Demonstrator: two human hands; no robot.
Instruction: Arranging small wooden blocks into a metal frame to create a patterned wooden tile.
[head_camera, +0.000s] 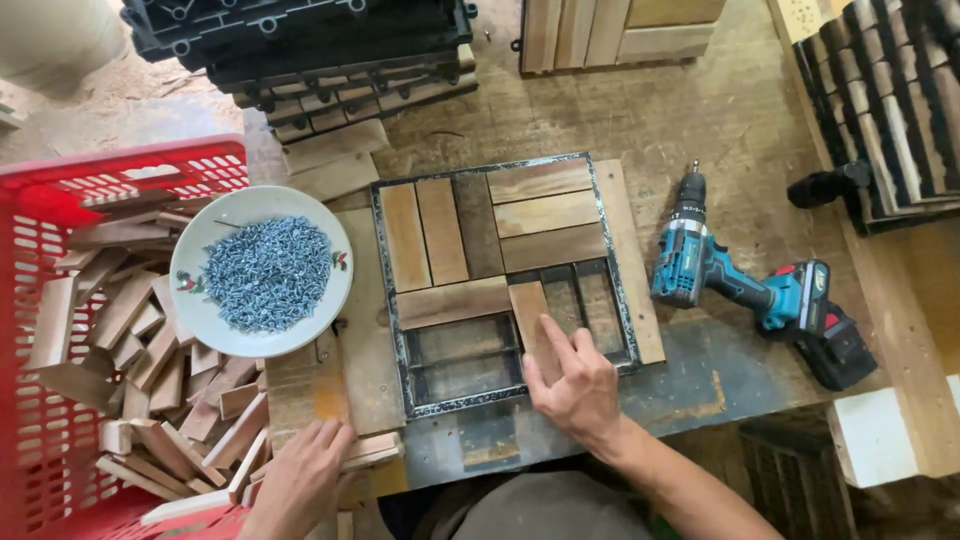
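A black square plastic grid frame (610, 255) lies on the workbench, partly filled with short wooden slats (545, 213). My right hand (572, 385) presses a slat (526, 305) into the frame's lower right quarter, fingers flat on it. Two slots beside that slat and two slots in the lower left quarter show bare black grid. My left hand (300, 480) rests on loose wooden slats (372, 450) at the bench's front left edge, next to the red crate.
A white plate (195, 305) heaped with silver screws sits left of the frame. A red plastic crate (40, 190) of wood slats stands at far left. A teal cordless drill (735, 285) lies right of the frame. Stacked black grids (300, 40) and finished tiles (900, 110) sit behind.
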